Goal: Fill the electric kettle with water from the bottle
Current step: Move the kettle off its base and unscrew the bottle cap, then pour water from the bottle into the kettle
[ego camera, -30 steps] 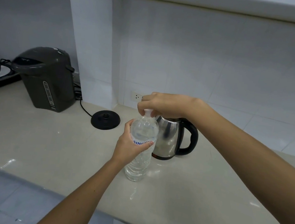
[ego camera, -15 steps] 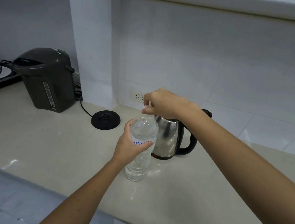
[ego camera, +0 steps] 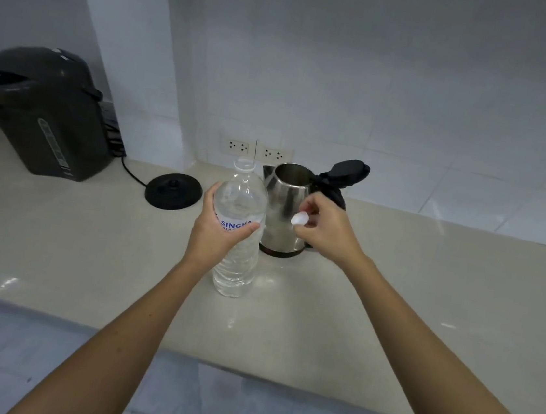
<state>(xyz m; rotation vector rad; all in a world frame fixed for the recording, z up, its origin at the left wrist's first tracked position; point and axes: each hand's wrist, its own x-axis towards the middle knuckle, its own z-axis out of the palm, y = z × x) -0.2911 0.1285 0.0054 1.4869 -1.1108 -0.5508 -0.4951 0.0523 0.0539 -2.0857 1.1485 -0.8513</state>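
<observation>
A clear plastic water bottle (ego camera: 236, 264) with a blue-lettered label stands upright on the counter, its neck uncapped. My left hand (ego camera: 217, 231) grips it around the middle. My right hand (ego camera: 325, 231) is just right of the bottle, in front of the kettle, pinching the white bottle cap (ego camera: 299, 218) in its fingertips. Behind stands the steel electric kettle (ego camera: 285, 205), off its base, its black lid (ego camera: 349, 171) flipped open and the mouth exposed. Its handle is mostly hidden by my right hand.
The kettle's round black base (ego camera: 173, 190) lies left of the bottle, with its cord running left. A dark hot-water dispenser (ego camera: 42, 112) stands at far left. Wall sockets (ego camera: 256, 150) sit behind the kettle. The beige counter (ego camera: 55, 250) ends at a front edge.
My right hand has come off the bottle neck with the cap and dropped down to the right, in front of the kettle. The bottle stays held upright; the view has tilted down.
</observation>
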